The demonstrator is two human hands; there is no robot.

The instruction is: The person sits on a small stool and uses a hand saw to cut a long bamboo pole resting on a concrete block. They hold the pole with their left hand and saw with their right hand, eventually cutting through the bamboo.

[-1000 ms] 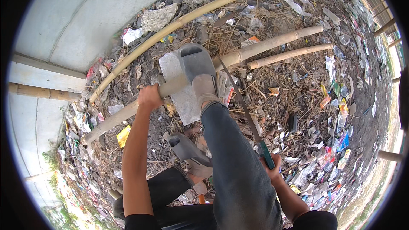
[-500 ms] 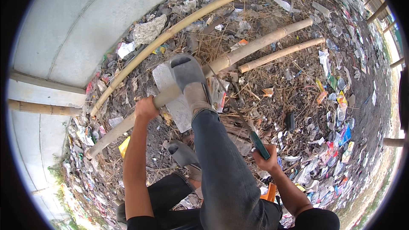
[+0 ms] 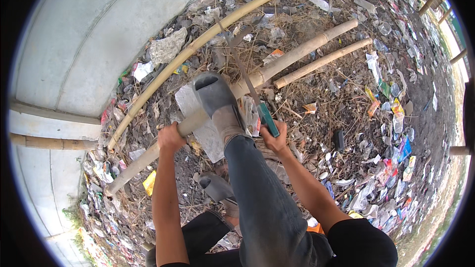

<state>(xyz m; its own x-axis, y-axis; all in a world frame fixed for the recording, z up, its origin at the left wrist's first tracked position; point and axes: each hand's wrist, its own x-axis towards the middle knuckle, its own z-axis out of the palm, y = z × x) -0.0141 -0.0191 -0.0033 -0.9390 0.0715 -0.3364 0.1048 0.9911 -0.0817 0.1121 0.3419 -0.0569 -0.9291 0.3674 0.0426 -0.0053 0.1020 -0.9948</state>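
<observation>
A thick bamboo pole point(image 3: 297, 59) lies slantwise across a flat grey slab point(image 3: 214, 142). Around its left part my left hand point(image 3: 171, 137) is wrapped, left of my foot. My shoe point(image 3: 213, 91) presses on the pole over the slab. In my right hand point(image 3: 275, 137) is the green handle of a handsaw point(image 3: 242, 69). Its long narrow blade crosses the pole just right of the shoe, with the tip pointing to the far side. The exact contact of teeth and bamboo is too small to make out.
A shorter bamboo piece point(image 3: 324, 63) lies right of the pole. A long curved bamboo pole point(image 3: 198, 44) runs along the far left, near a rock point(image 3: 168, 47) and a pale panel wall point(image 3: 94, 34). Plastic litter and dry straw cover the ground.
My right hand has pushed the saw forward and to the left, so its handle is now close to the pole. My left hand keeps its grip on the pole.
</observation>
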